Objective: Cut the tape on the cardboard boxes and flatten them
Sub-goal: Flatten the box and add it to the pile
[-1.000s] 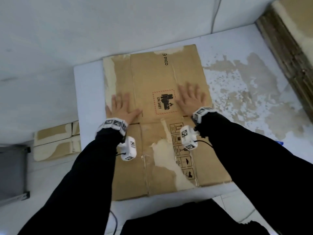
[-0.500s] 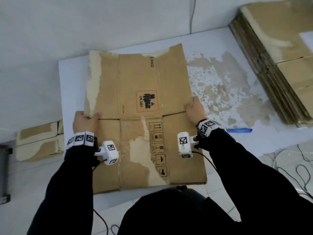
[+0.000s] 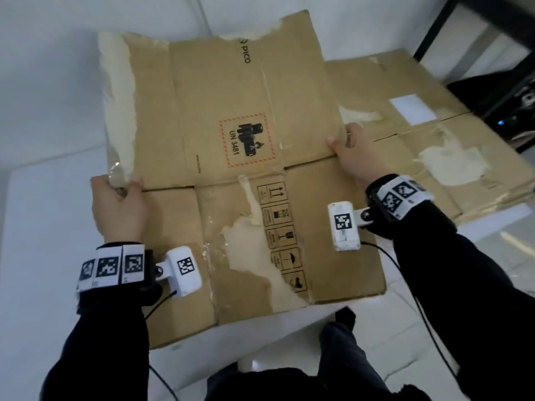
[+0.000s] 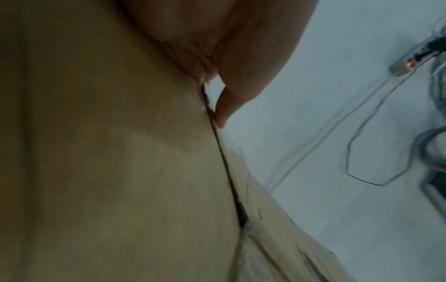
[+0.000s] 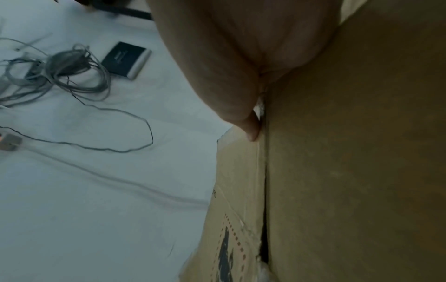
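Observation:
A flattened brown cardboard box point(image 3: 225, 111) with a PICO print, a UN 3481 label and torn pale patches is held up off the white table point(image 3: 43, 227). My left hand point(image 3: 127, 189) grips its left edge at the middle crease, thumb on top. My right hand point(image 3: 341, 146) grips the right edge at the same crease. In the left wrist view a finger point(image 4: 231, 99) curls under the cardboard point(image 4: 108, 152). The right wrist view shows a finger point(image 5: 246, 118) against the underside of the cardboard point(image 5: 350, 152). No cutting tool is in view.
A stack of flattened cardboard boxes point(image 3: 434, 146) lies to the right, partly under the held box. A black frame point(image 3: 434, 30) stands at the back right. On the white floor below lie loose cables point(image 5: 67, 76) and a small black device point(image 5: 125, 61).
Both hands went from pressing flat on the box to gripping its side edges. The box has lifted off the table and moved right, over the stack.

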